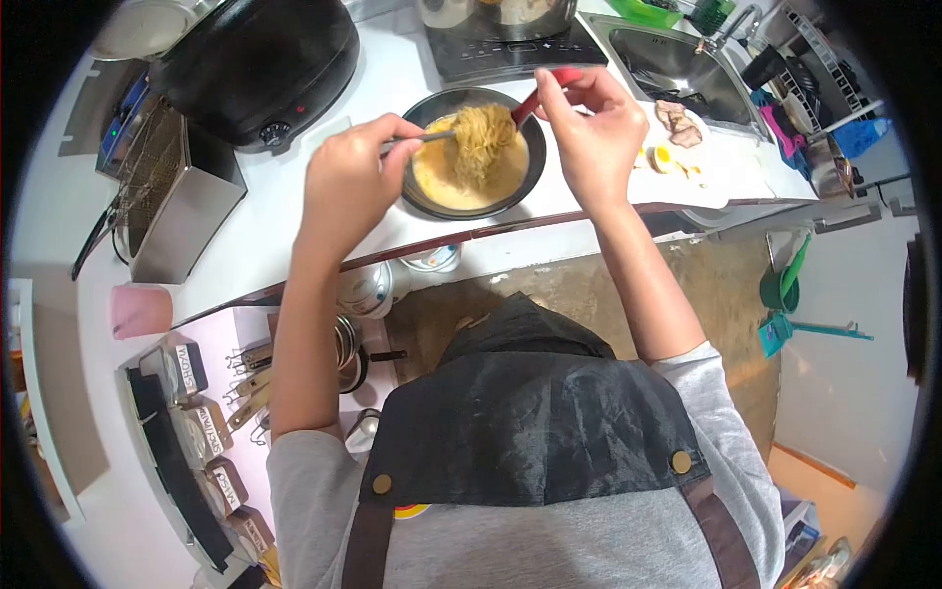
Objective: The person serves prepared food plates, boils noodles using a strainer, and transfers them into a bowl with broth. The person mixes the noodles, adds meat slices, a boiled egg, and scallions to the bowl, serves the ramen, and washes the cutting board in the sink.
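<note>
White counter (270,201) bore bowl (537,162). L hand (353,177) gripped grey utensil (437,136), R hand (603,137) red utensil (528,108); noodles (483,142) were raised over bowl. Lifting step prob. needed steady grips.

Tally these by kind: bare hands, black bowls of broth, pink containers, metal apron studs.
Bare left hand and right hand: 2
Round black bowl: 1
Smooth pink container: 1
Round brass-coloured left stud and right stud: 2
Total: 6

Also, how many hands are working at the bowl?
2. Left hand: left of the bowl, holding a grey utensil with noodles at its end. Right hand: at the bowl's upper right, holding a red utensil. No others show.
</note>
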Demonstrator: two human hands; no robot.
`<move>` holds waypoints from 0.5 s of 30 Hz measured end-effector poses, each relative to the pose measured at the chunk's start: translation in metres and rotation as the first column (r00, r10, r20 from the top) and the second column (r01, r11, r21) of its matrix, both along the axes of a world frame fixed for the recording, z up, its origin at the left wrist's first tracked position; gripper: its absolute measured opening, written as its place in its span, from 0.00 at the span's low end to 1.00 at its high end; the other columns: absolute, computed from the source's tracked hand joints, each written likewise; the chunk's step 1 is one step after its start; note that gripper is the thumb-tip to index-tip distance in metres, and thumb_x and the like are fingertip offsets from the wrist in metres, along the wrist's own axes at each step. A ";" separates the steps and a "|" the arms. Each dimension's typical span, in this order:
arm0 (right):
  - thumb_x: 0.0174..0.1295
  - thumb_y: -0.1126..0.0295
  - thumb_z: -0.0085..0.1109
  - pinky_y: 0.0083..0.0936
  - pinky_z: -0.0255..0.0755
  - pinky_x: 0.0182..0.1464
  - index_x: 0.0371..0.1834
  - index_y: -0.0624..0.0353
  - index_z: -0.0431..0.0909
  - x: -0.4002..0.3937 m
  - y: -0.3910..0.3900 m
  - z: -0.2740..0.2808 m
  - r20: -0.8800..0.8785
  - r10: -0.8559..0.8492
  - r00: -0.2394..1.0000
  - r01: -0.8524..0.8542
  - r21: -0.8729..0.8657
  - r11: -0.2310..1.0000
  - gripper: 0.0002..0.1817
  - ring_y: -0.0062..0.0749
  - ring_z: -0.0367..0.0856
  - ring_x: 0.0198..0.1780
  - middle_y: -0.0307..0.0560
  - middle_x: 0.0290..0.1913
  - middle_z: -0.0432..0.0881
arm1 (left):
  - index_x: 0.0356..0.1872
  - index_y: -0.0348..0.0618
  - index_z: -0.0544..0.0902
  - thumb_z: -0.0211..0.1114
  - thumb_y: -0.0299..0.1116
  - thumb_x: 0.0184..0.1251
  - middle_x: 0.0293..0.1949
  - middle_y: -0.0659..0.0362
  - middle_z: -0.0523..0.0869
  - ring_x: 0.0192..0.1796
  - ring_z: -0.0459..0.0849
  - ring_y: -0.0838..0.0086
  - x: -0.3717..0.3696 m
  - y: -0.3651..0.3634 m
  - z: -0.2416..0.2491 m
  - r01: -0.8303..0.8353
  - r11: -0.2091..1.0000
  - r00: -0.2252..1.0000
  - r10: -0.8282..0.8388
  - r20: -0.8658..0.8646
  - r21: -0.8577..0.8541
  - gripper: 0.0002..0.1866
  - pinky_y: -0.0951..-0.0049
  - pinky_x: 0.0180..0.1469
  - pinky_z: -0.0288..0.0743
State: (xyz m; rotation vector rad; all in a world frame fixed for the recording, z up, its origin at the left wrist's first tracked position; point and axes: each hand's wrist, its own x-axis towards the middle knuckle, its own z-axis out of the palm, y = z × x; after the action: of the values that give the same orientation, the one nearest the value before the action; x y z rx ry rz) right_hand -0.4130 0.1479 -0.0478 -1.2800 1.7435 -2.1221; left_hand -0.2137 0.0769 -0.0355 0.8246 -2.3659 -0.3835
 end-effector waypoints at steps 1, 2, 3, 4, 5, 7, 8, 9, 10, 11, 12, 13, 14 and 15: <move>0.52 0.69 0.65 0.16 0.72 0.29 0.24 0.64 0.79 -0.002 0.000 0.006 -0.023 -0.001 1.000 0.001 -0.017 1.000 0.09 0.18 0.80 0.23 0.42 0.20 0.82 | 0.35 0.41 0.82 0.63 0.32 0.59 0.22 0.54 0.80 0.19 0.72 0.71 -0.001 0.001 0.009 -0.008 1.000 1.000 0.008 0.010 0.001 0.07 0.73 0.25 0.66; 0.55 0.72 0.65 0.11 0.73 0.29 0.30 0.68 0.78 -0.006 -0.001 0.011 -0.129 0.009 0.992 -0.013 -0.024 1.000 0.09 0.17 0.79 0.27 0.43 0.25 0.82 | 0.35 0.41 0.82 0.63 0.33 0.60 0.21 0.54 0.79 0.19 0.70 0.72 -0.002 0.002 0.020 -0.020 1.000 1.000 0.020 0.022 0.002 0.07 0.74 0.25 0.65; 0.55 0.72 0.65 0.12 0.74 0.28 0.30 0.69 0.79 -0.006 -0.002 0.021 -0.129 0.005 0.992 -0.011 -0.049 0.999 0.09 0.16 0.79 0.27 0.43 0.25 0.82 | 0.36 0.41 0.82 0.62 0.33 0.60 0.20 0.55 0.78 0.19 0.69 0.74 -0.001 0.003 0.031 -0.035 0.999 0.999 0.035 0.034 0.003 0.07 0.75 0.25 0.64; 0.55 0.72 0.65 0.12 0.74 0.28 0.30 0.69 0.79 -0.006 -0.002 0.031 -0.065 0.076 0.995 -0.083 -0.109 0.991 0.09 0.16 0.79 0.27 0.42 0.25 0.81 | 0.37 0.42 0.83 0.63 0.34 0.60 0.20 0.55 0.78 0.20 0.68 0.78 -0.002 0.006 0.041 -0.055 0.997 0.997 0.058 0.050 -0.055 0.08 0.77 0.26 0.65; 0.55 0.72 0.65 0.12 0.75 0.28 0.30 0.69 0.79 -0.005 -0.002 0.041 -0.005 0.152 0.988 -0.151 -0.174 0.973 0.09 0.16 0.79 0.27 0.42 0.25 0.81 | 0.36 0.43 0.83 0.63 0.34 0.59 0.22 0.53 0.80 0.24 0.73 0.72 -0.002 0.006 0.049 -0.052 0.997 0.998 0.054 0.039 -0.065 0.08 0.74 0.29 0.68; 0.55 0.78 0.60 0.12 0.68 0.23 0.22 0.67 0.75 0.006 0.008 0.076 -0.074 0.069 0.995 -0.079 -0.149 0.986 0.06 0.15 0.75 0.21 0.40 0.19 0.78 | 0.34 0.44 0.83 0.63 0.34 0.58 0.26 0.50 0.83 0.31 0.83 0.59 -0.003 0.005 0.064 -0.045 0.995 0.999 0.046 0.016 -0.084 0.07 0.69 0.34 0.74; 0.55 0.78 0.60 0.12 0.68 0.23 0.22 0.67 0.75 0.006 0.008 0.083 -0.100 0.071 0.992 -0.088 -0.169 0.982 0.06 0.15 0.75 0.21 0.40 0.19 0.78 | 0.34 0.44 0.84 0.63 0.35 0.58 0.27 0.50 0.83 0.32 0.84 0.61 -0.003 0.007 0.073 -0.080 0.993 0.995 0.085 0.054 -0.087 0.07 0.70 0.35 0.74; 0.55 0.78 0.60 0.12 0.68 0.23 0.22 0.66 0.75 0.006 0.009 0.088 -0.128 0.072 0.989 -0.096 -0.189 0.977 0.06 0.15 0.75 0.21 0.40 0.20 0.78 | 0.34 0.44 0.83 0.63 0.35 0.58 0.27 0.50 0.84 0.32 0.84 0.61 -0.003 0.008 0.079 -0.079 0.994 0.996 0.083 0.046 -0.081 0.07 0.70 0.35 0.74; 0.55 0.78 0.60 0.12 0.68 0.23 0.22 0.66 0.75 0.009 0.013 0.098 -0.098 0.107 0.989 -0.122 -0.172 0.977 0.06 0.15 0.75 0.21 0.39 0.20 0.78 | 0.34 0.44 0.83 0.63 0.35 0.59 0.27 0.50 0.84 0.32 0.84 0.62 -0.003 0.008 0.083 -0.077 0.994 0.996 0.080 0.037 -0.074 0.07 0.71 0.35 0.74; 0.55 0.78 0.60 0.12 0.68 0.23 0.23 0.66 0.75 0.009 0.013 0.099 -0.110 0.101 0.989 -0.120 -0.176 0.977 0.06 0.15 0.75 0.21 0.39 0.20 0.78 | 0.34 0.44 0.83 0.63 0.35 0.59 0.27 0.51 0.84 0.32 0.84 0.62 -0.003 0.009 0.086 -0.075 0.995 0.997 0.077 0.028 -0.066 0.08 0.71 0.35 0.74; 0.55 0.78 0.60 0.12 0.68 0.23 0.23 0.66 0.75 0.009 0.013 0.099 -0.122 0.097 0.988 -0.118 -0.179 0.977 0.06 0.15 0.75 0.21 0.39 0.20 0.78 | 0.35 0.43 0.83 0.62 0.34 0.59 0.27 0.51 0.84 0.32 0.85 0.62 -0.003 0.010 0.088 -0.073 0.994 0.997 0.075 0.032 -0.077 0.07 0.71 0.36 0.74; 0.55 0.78 0.60 0.12 0.68 0.23 0.23 0.66 0.75 0.009 0.012 0.100 -0.133 0.092 0.987 -0.116 -0.182 0.976 0.06 0.15 0.76 0.21 0.39 0.20 0.78 | 0.34 0.42 0.83 0.62 0.33 0.59 0.27 0.50 0.84 0.32 0.85 0.62 -0.003 0.011 0.087 -0.067 0.995 0.997 0.070 0.032 -0.069 0.07 0.71 0.36 0.74; 0.55 0.78 0.60 0.12 0.68 0.23 0.23 0.66 0.75 0.010 0.013 0.099 -0.136 0.084 0.987 -0.106 -0.158 0.982 0.06 0.16 0.76 0.21 0.40 0.20 0.79 | 0.34 0.42 0.83 0.62 0.33 0.59 0.27 0.50 0.84 0.32 0.84 0.62 -0.002 0.012 0.085 -0.063 0.996 0.997 0.065 0.032 -0.061 0.07 0.71 0.36 0.74; 0.55 0.78 0.60 0.11 0.69 0.24 0.23 0.66 0.75 0.013 0.016 0.096 -0.138 0.076 0.987 -0.094 -0.131 0.987 0.06 0.16 0.77 0.22 0.41 0.20 0.79 | 0.34 0.42 0.83 0.62 0.32 0.59 0.27 0.50 0.84 0.32 0.84 0.62 -0.001 0.013 0.082 -0.057 0.997 0.998 0.059 0.034 -0.051 0.07 0.71 0.36 0.74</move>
State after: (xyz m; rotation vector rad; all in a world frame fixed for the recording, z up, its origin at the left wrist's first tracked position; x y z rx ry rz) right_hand -0.4003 0.1642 0.0483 -1.5354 1.5805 -2.1881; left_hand -0.2147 0.0900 0.0465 0.8812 -2.3680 -0.2873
